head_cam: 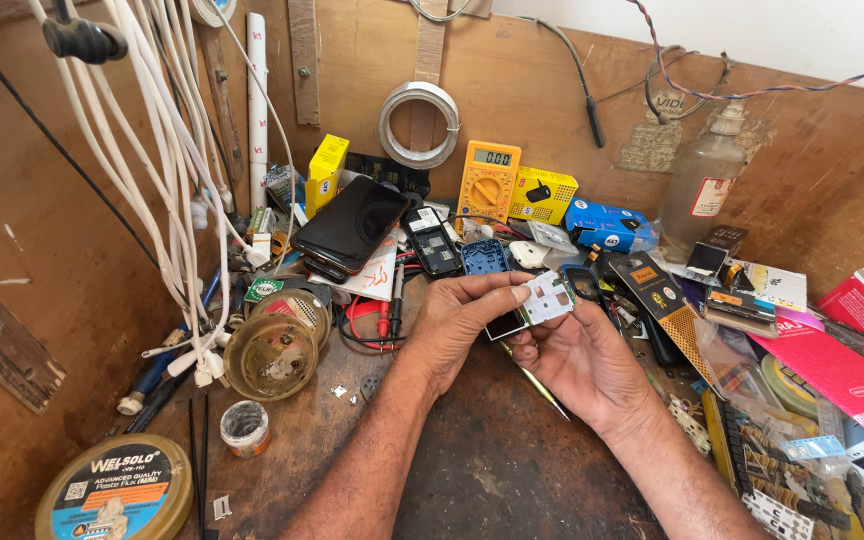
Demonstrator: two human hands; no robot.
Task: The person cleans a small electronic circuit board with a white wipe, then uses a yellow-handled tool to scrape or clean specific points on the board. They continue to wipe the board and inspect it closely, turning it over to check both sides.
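Both hands are meeting over the middle of the dark, scuffed wooden workbench [492, 470], holding a small flat white-faced circuit board with a dark display panel [537, 303] just above the surface. The left hand [462, 325] is pinching the board's upper edge, thumb and fingers closed onto it from above. The right hand [577, 360] is cupping it from underneath, palm up, fingers curled against its lower side; whether those fingers are truly gripping or only supporting, I cannot tell. A thin yellow-green rod-like tool [537, 385] is lying on the bench just below the right hand, untouched.

Judging by the pose, the step in hand is a close inspection or turning-over of the board, with the left hand steadying and the right hand bearing it. Any further handling is calling for a light, even pinch on the edges only, since the board looks thin and its face carries small parts.

Around the hands, clutter is crowding in. A black smartphone [352, 225] is leaning on a pile behind the left hand, a yellow digital multimeter [487, 180] is standing against the brown back wall, and a blue phone frame [484, 257] is lying just beyond the board. To the left, 1 round clear plastic lid [270, 357] and 1 round yellow flux tin [117, 490] are sitting well apart from the hands, under a bundle of white cables [167, 150].
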